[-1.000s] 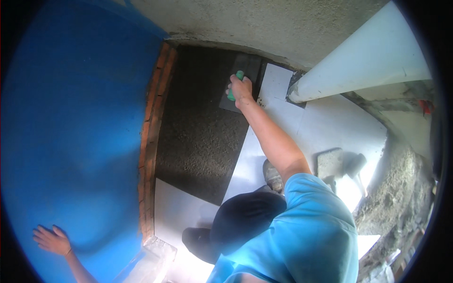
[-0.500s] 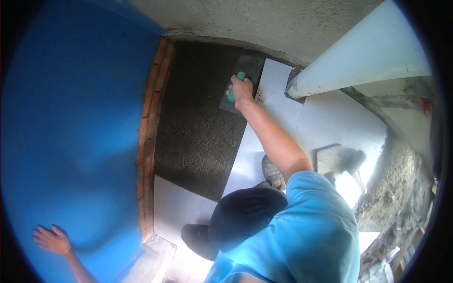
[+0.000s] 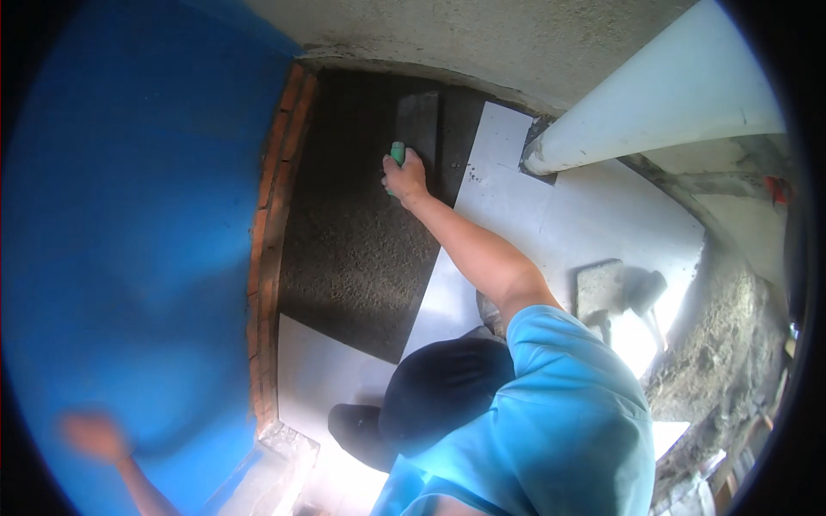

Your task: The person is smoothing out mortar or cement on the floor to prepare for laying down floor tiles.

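Observation:
My right hand (image 3: 404, 176) is closed round the green handle of a plastering trowel (image 3: 419, 129). The trowel's flat rectangular blade lies on the dark, damp-looking mortar bed (image 3: 353, 249), near its far end. Around the blade the mortar looks smooth; closer to me it is rough and crumbly. At the lower left my left hand (image 3: 95, 436) is at the blue wall (image 3: 138, 215). Motion smears its fingers, and I cannot tell whether it touches the wall.
White tiles (image 3: 508, 206) border the mortar on the right, with another white tile (image 3: 327, 365) at its near end. A brick edging (image 3: 268, 232) runs along the left. A thick white pipe (image 3: 662, 95) slants in at right. A mallet (image 3: 650, 297) lies beside a grey block (image 3: 600, 288).
The trowel and my right hand have moved left, away from the white tiles' edge, and the blade has turned. My left hand, spread and sharp before, is now blurred in nearly the same place.

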### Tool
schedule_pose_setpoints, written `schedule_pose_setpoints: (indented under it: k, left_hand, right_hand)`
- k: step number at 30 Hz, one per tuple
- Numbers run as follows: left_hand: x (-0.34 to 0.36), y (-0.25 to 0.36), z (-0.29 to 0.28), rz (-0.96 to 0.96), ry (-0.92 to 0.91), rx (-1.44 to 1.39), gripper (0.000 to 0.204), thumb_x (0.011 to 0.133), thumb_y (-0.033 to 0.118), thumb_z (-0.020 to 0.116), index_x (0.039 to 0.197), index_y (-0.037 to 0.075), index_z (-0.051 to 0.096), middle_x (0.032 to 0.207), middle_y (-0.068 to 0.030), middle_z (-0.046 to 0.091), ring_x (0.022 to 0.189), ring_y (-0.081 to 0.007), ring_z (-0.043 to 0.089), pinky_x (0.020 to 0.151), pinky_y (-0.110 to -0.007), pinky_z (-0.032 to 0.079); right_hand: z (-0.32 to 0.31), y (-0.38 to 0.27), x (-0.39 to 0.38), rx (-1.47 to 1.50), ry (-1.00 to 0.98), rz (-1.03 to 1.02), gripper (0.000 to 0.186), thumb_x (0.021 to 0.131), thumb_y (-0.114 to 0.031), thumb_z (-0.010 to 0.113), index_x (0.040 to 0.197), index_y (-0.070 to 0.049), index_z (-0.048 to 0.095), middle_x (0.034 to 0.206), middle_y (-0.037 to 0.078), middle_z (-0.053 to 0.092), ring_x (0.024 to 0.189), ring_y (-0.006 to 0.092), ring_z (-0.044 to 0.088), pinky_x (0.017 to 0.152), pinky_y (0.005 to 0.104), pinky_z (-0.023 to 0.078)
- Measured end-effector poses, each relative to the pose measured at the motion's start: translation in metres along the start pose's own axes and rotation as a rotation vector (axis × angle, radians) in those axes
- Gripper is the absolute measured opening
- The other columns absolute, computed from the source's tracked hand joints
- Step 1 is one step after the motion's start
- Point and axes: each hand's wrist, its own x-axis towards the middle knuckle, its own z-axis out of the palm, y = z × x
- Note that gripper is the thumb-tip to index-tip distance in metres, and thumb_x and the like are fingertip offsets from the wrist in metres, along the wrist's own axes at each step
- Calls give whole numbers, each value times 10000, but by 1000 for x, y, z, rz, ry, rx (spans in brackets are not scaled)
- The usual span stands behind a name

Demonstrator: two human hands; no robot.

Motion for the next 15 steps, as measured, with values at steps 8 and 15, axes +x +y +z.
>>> schedule_pose_setpoints:
  k: [8,15]
  left_hand:
    - [7,3,-2,-20,65,-64,598,1005,490,416,1474,119,417,1509,-136,425,1360,-388,417,1058,-533,343]
    - [2,-2,2,-6,17,-1,602,1007,493,394,1447,85,434,1465,-181,458,1317,-442,441,1005,-552,388]
  right_hand:
    - [-61,30,11,-414,484,-329,196,894,-174,629,920,-9,527,652,106,582,532,195,609,492,350,477]
    - [-68,11,-64,24,181,-66,179,882,-147,629,981,-33,533,710,24,550,549,116,551,483,283,454]
